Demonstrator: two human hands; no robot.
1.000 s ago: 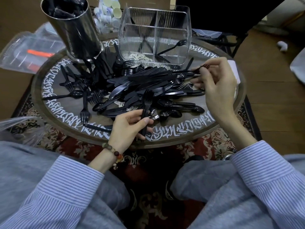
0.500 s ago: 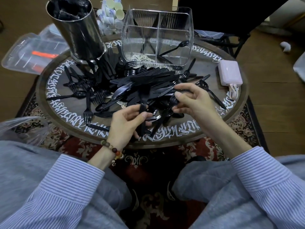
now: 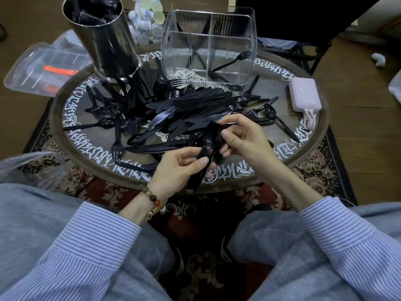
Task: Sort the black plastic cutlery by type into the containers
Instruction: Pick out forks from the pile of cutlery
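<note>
Left hand (image 3: pixel 181 165): my fingers curl round the handles of a stacked fork bundle (image 3: pixel 209 144).
Right hand (image 3: pixel 243 135): I pinch the bundle's upper end, tines up.
Forks: glossy black, nested.
Loose pile (image 3: pixel 184 109): just beyond both hands.
Clear divided container (image 3: pixel 208 46): farther ahead.
Steel cylinder (image 3: pixel 106 38): ahead-left.

A pale pink rectangular power bank (image 3: pixel 304 94) with a coiled white cable (image 3: pixel 309 119) sits on the round wooden lettered table (image 3: pixel 71 127). A clear plastic lidded box (image 3: pixel 41 68) lies on the floor beside it.

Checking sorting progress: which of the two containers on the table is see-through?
The square ribbed container at the back, right of centre; a spoon and other cutlery show through its walls. The other, a round metal canister at back left, is opaque.
</note>
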